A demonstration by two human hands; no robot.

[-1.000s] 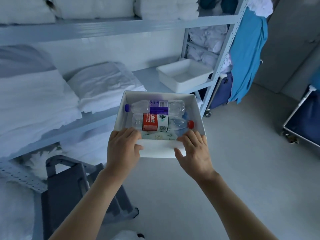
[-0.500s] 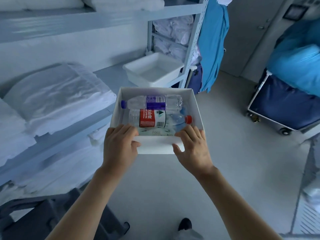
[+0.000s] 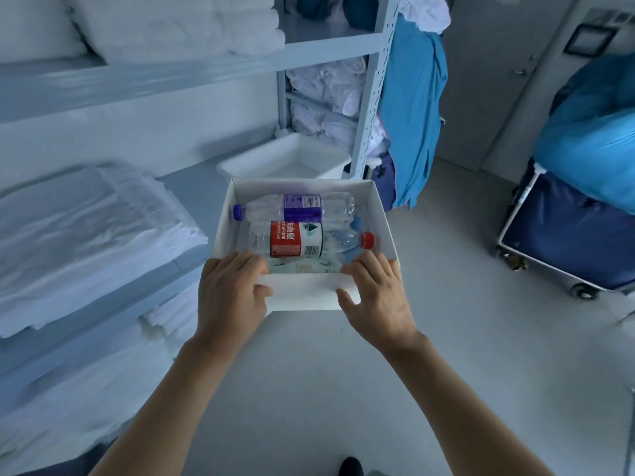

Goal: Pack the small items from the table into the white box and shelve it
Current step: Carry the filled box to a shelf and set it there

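Setting: linen room, shelf [image 3: 192, 187] at left.
Box: white box [image 3: 385, 221] carried above floor, 2 bottles [image 3: 302, 223] inside.
Hands: left hand [image 3: 231, 294], right hand [image 3: 379, 297] grasp its near wall.
Handling: likely light card, flexes; support underneath.

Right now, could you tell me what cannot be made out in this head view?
- Pack under the red-label bottle: mostly covered by it and both hands; print too small.
- White box underside: faces away.
- Fingers of left hand: tips hidden inside the box.
- Blue cart: cut by right edge.
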